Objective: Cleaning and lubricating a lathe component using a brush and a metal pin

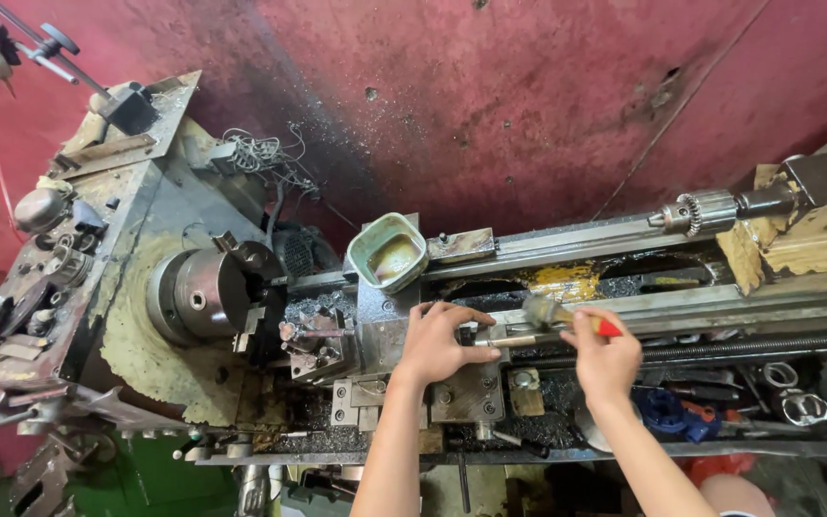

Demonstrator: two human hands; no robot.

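I look down on a worn metal lathe. My left hand (442, 342) rests with spread fingers on the carriage's cross slide (390, 330), beside the tool post (316, 337). My right hand (603, 354) grips a brush with a red handle (609, 328); its blurred bristle head (540, 311) points left over the bed ways (720, 311), just right of my left fingers. The chuck (205, 295) stands to the left, with nothing clamped in it that I can see.
A small green-rimmed tray with brownish liquid (389, 252) sits behind the carriage. The tailstock drill chuck (699, 213) points in from the right. Tools, clamps and a blue part (664, 410) lie in the chip pan. The headstock levers (40, 273) are at left. A red wall stands behind.
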